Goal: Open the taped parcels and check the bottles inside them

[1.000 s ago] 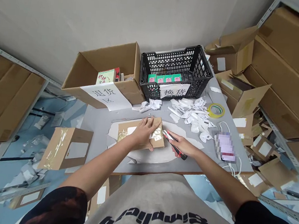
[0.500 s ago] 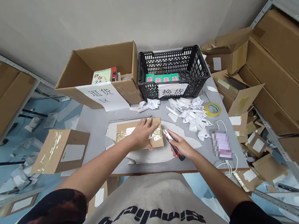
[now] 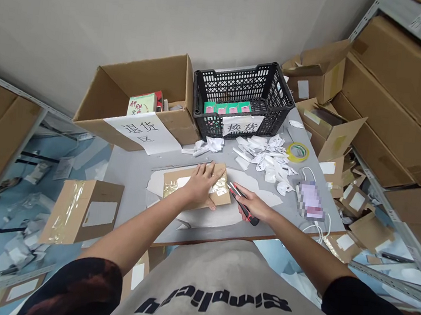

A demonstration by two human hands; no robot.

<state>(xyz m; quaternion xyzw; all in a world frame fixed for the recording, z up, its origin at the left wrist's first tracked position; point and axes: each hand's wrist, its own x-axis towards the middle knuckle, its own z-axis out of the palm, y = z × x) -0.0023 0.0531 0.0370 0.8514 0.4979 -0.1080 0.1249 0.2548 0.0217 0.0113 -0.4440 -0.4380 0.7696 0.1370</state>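
A small cardboard box with shiny tape across both ends lies on a worn, pale patch of the table. My left hand grips it from above, its fingers spread over the top towards the far edge and the thumb low on the near side. In my right hand is a red and black utility knife, held with its tip pointing up and left at the box's right end. Whether the blade touches the tape is too small to tell.
Behind stand an open carton holding books and a black plastic crate with several green-and-pink boxes. Crumpled paper, a tape roll and a phone with cables lie right. A taped carton stands left; shelves flank the table.
The view has shifted slightly. My left hand keeps its hold on the box, and the utility knife remains at the box's right end with hardly any movement.
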